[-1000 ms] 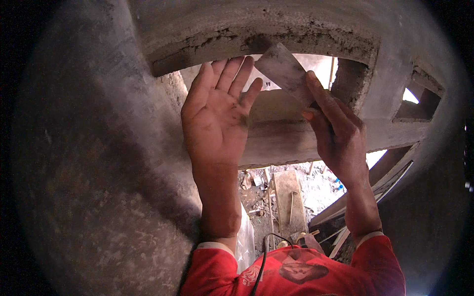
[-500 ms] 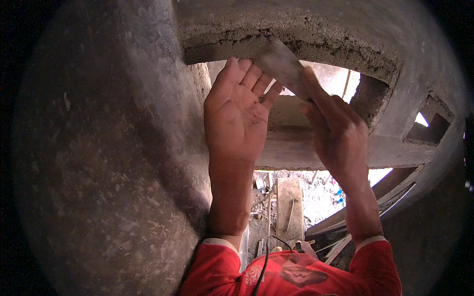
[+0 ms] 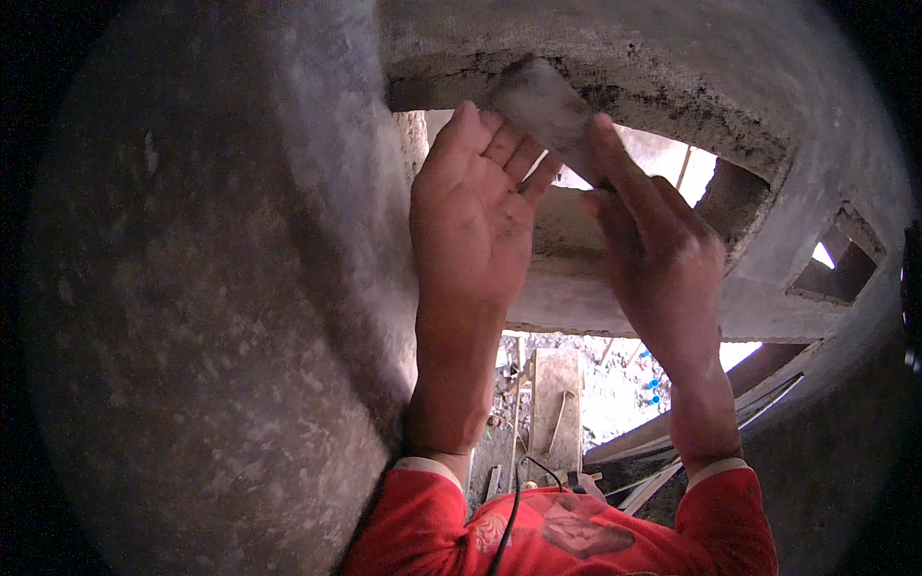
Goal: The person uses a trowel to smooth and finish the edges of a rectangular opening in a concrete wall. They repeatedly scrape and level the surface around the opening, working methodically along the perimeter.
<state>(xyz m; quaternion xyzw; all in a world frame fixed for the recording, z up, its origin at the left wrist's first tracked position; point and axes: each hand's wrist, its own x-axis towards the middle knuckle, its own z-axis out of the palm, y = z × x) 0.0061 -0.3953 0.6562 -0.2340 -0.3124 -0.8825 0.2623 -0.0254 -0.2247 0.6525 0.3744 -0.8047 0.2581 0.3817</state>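
Observation:
A flat grey scraper blade (image 3: 545, 104) lies slantwise against the rough lower edge of a concrete wall (image 3: 663, 91), above a window-like opening. My right hand (image 3: 663, 226) grips its near end, fingers and thumb pressed around it. The blade is a little blurred and its handle, if any, is hidden in my hand. My left hand (image 3: 475, 206) is raised palm up with fingers stretched, just below and left of the blade. Its fingertips reach close to the blade's lower edge; whether they touch it I cannot tell. Dark smudges mark the palm.
A large plastered wall (image 3: 192, 336) curves along my left. Below the opening runs a concrete ledge (image 3: 576, 302). A smaller opening (image 3: 840, 259) is at the right. Down below lie a wooden plank (image 3: 555, 413), rubble and scrap wood. A black cable (image 3: 519, 480) hangs over my red shirt.
The blade has shifted slightly right and up along the concrete edge, turning a little. Both my hands have moved slightly right, and the view has shifted a little too.

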